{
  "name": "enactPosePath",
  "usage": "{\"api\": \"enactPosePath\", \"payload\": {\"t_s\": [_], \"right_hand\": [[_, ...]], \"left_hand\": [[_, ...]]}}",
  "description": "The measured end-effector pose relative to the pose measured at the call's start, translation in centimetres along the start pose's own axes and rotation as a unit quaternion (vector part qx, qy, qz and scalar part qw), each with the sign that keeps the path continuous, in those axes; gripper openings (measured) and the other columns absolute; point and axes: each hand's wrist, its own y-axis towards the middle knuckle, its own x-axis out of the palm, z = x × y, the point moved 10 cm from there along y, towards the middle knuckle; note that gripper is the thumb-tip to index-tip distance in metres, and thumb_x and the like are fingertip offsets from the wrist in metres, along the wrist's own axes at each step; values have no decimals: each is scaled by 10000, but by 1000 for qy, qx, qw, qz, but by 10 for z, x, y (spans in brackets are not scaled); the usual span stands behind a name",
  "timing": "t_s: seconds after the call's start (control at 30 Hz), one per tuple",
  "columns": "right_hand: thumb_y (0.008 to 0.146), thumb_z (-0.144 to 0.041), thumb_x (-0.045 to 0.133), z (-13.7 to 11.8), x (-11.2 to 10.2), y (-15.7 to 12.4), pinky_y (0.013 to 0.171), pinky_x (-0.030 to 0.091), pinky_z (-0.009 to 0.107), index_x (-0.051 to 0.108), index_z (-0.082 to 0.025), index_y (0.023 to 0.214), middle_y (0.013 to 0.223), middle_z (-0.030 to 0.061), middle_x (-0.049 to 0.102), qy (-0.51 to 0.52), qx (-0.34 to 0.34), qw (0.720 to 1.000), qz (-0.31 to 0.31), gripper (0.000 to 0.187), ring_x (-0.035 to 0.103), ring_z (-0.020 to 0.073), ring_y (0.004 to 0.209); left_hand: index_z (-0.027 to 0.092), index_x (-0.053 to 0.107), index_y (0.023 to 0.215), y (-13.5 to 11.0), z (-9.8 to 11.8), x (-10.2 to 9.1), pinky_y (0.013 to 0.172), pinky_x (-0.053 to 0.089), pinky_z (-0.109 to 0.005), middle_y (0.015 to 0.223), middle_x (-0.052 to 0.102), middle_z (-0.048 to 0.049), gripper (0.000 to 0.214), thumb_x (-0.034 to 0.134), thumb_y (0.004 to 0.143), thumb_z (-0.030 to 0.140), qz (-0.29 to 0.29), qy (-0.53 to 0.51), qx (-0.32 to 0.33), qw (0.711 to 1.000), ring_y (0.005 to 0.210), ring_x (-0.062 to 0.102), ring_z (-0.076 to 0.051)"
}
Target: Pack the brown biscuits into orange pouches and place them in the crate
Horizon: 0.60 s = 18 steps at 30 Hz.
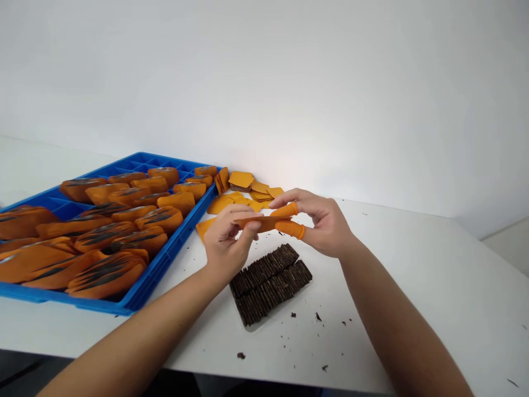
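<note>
A small orange paper envelope (265, 222) is held nearly edge-on above the table between my two hands. My left hand (227, 237) pinches its left end, thumb on the near side. At the right end, the thumb and a finger of my right hand (324, 223) close on it; both wear orange rubber finger cots. Whether anything is inside the envelope cannot be seen. Just below the hands, a shallow clear tray (253, 330) holds two rows of thin dark brown slabs (273, 286) standing on edge.
A blue divided tray (155, 286) at left holds many orange envelopes (109, 273) with dark open edges. Behind my hands lie loose yellow-orange envelopes (242, 180). Dark crumbs (241, 355) dot the white table (413, 286). A white wall (330, 94) stands behind.
</note>
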Motion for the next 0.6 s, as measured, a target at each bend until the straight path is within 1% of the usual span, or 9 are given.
{"api": "enactPosePath", "payload": {"t_s": [0.07,0.17,0.27,0.33,0.37,0.43,0.53,0.6], "right_hand": [[941,-300,804,-2,1,0,959,614,387,860,-408,1026,1170,-38,799,-11,-3,1000,13,148,733,159,1064],[939,-285,798,-1,2,0,898,614,383,863,-384,1025,1135,-23,808,-25,-3,999,21,146,731,166,1015],[918,-299,837,-4,-5,-1,930,624,391,860,-349,1021,1117,-9,815,-38,-8,999,38,116,742,169,998],[918,-294,845,-9,-11,-2,950,624,380,861,-342,1044,1125,-5,820,-44,-16,998,43,136,751,164,1013],[920,-293,845,-12,-13,-3,943,625,368,861,-342,1067,1133,-4,825,-50,-19,998,34,155,758,163,1024],[924,-298,850,-18,-14,-5,929,631,341,861,-338,1101,1140,0,837,-71,-14,997,-5,181,775,161,1039],[925,-288,860,-27,-12,-9,909,644,313,858,-315,1123,1120,10,846,-94,-7,993,-70,200,795,157,1012],[926,-262,861,-37,-7,-10,910,649,306,844,-297,1169,1126,19,841,-77,-27,992,-93,246,793,156,1010]], "left_hand": [[197,808,990,-1,-3,0,464,538,-187,959,753,-55,268,705,1050,437,1,-4,-19,1000,589,655,-80],[193,812,923,2,-7,-3,526,523,-203,857,751,-49,288,736,1028,449,12,1,-40,999,659,672,-108],[182,803,836,5,-9,-10,562,477,-198,704,684,-18,344,779,988,490,49,-4,-65,997,635,597,-96],[170,788,791,6,-11,-15,559,459,-187,666,662,-7,404,788,971,532,76,-21,-94,992,600,547,-82],[167,784,780,6,-12,-16,557,459,-183,660,662,-7,429,792,960,556,84,-33,-112,990,592,541,-79],[165,776,757,4,-17,-15,547,462,-177,647,659,-8,478,800,937,607,85,-68,-153,982,582,545,-79],[171,743,733,-3,-27,-4,514,455,-171,621,641,-1,553,785,912,692,65,-130,-222,964,558,562,-82],[179,735,779,-8,-33,6,521,495,-178,653,679,-3,583,758,903,749,46,-171,-268,947,567,614,-94]]}}
